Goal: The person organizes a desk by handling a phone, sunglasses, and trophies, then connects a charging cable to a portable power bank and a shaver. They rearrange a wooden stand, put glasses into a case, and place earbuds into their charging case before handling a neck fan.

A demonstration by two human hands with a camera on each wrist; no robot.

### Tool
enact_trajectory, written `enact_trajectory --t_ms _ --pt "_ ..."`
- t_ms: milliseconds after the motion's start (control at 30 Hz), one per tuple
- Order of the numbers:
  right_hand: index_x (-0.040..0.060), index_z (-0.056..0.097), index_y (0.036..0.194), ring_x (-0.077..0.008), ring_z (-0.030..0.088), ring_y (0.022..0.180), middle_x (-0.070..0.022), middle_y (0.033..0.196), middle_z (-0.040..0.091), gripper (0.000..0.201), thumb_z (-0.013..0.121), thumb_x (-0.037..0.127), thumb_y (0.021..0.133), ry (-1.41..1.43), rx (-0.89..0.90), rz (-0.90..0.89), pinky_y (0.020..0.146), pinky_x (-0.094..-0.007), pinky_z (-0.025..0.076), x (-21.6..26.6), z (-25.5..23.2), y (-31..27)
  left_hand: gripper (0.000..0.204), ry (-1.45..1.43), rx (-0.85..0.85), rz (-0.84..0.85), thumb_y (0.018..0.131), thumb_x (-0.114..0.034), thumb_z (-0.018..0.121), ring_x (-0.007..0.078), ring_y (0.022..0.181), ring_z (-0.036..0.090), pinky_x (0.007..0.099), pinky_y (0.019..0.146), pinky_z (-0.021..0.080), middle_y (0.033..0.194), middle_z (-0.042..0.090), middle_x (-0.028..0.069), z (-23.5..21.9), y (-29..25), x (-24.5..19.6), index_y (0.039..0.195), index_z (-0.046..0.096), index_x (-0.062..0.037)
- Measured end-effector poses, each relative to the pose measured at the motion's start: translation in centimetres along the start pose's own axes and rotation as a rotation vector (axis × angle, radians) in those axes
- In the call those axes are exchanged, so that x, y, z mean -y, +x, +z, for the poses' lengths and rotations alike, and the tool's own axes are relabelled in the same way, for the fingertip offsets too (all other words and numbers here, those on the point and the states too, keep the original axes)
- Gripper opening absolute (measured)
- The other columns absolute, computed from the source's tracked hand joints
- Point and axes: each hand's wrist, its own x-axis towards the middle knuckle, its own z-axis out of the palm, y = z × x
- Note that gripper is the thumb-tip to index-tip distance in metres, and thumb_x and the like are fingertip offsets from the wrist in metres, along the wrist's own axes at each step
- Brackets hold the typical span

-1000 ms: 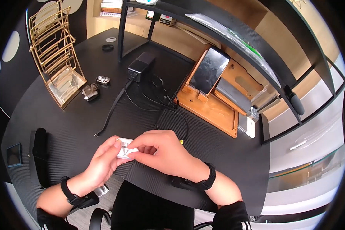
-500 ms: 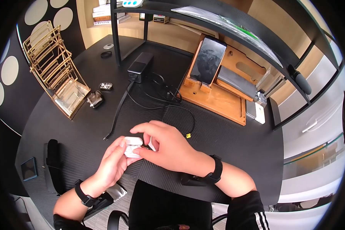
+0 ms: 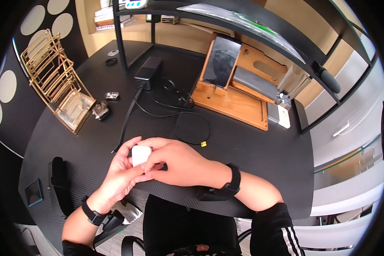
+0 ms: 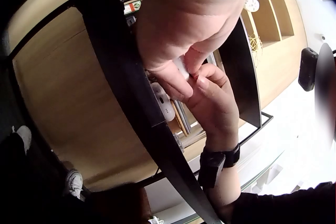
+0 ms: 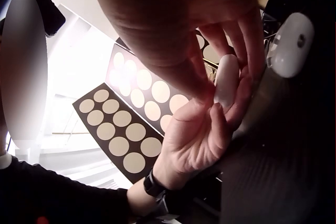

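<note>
My grip is engaged on both sides: the fingers and thumb of my left hand (image 3: 123,174) curl round a small white case (image 3: 141,154), and my right hand (image 3: 181,164) pinches it along its near right edge. The case is between my two hands, above the near part of the black counter (image 3: 243,158). In the right wrist view, a rounded white piece (image 5: 291,45) with a small dark spot shows to the right of my fingers; what it rests on I cannot tell. I wear a black band (image 3: 92,212) on the left wrist and another (image 3: 233,178) on the right.

Just beyond my hands, a black cable (image 3: 162,115) loops across the counter, a yellow tag (image 3: 203,144) at its near end. Farther off lies a black box (image 3: 148,71). To the far right, a wooden stand (image 3: 243,110) holds a dark-screened phone (image 3: 222,62) tilted back, with a grey slab (image 3: 255,84) beside it.

On the left, a gold wire rack (image 3: 75,109) leans on the counter, a brownish piece (image 3: 100,110) just beside its base and a small silvery piece (image 3: 112,95) near that. Nearer me on the left are a long black case (image 3: 59,183) and a blue-edged dark rectangle (image 3: 33,193).
</note>
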Motion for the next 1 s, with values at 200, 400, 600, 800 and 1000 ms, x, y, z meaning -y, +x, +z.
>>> enact_trajectory --t_ms 200,400,600,800,1000 --pt "-0.0005 0.054 0.095 -0.0202 0.066 0.085 -0.0116 0.092 0.064 0.023 0.069 0.006 0.079 0.34 -0.087 0.205 0.066 -0.0288 0.058 -0.1 -0.5 0.6 0.061 0.154 0.034 0.001 0.09 -0.002 0.058 0.0267 0.101 0.064 0.0377 0.079 0.059 0.117 0.058 0.0154 0.4 -0.2 0.1 0.14 0.025 -0.0093" --pt "-0.0008 0.058 0.109 -0.0154 0.065 0.088 -0.0117 0.096 0.066 0.028 0.065 0.004 0.082 0.379 0.061 0.332 0.067 -0.0276 0.056 0.2 -1.2 0.6 0.059 0.227 0.056 0.011 0.09 -0.003 0.058 0.0255 0.099 0.065 0.0356 0.079 0.058 0.115 0.06 0.0148 0.5 -0.2 0.4 0.14 0.027 -0.0101" --pt "0.004 0.063 0.108 -0.0097 0.065 0.083 -0.0043 0.095 0.068 0.024 0.061 0.002 0.084 0.003 -0.381 0.017 0.067 -0.0242 0.053 -1.2 -7.1 0.2 0.052 0.256 0.055 0.006 0.091 -0.002 0.054 0.0274 0.097 0.065 0.0362 0.08 0.056 0.109 0.062 0.0174 0.3 -0.4 0.7 0.137 0.032 -0.0086" --pt "0.007 0.062 0.113 -0.0104 0.065 0.078 -0.0028 0.094 0.067 0.025 0.058 0.01 0.088 0.269 -0.336 0.635 0.062 -0.0231 0.054 -4.7 -16.0 -5.1 0.042 0.296 0.049 0.023 0.093 -0.003 0.05 0.0242 0.09 0.067 0.0329 0.075 0.058 0.103 0.062 0.0165 0.6 -0.4 0.9 0.133 0.037 -0.0063" --pt "0.0052 0.066 0.103 -0.0257 0.065 0.094 -0.0142 0.1 0.068 0.022 0.06 0.013 0.083 -0.489 -0.467 0.916 0.081 -0.0346 0.051 -7.4 -18.6 -8.4 0.03 0.315 0.061 -0.004 0.095 -0.003 0.048 0.0252 0.092 0.066 0.0345 0.078 0.057 0.103 0.062 0.0167 0.5 -0.4 0.8 0.125 0.044 -0.0033"
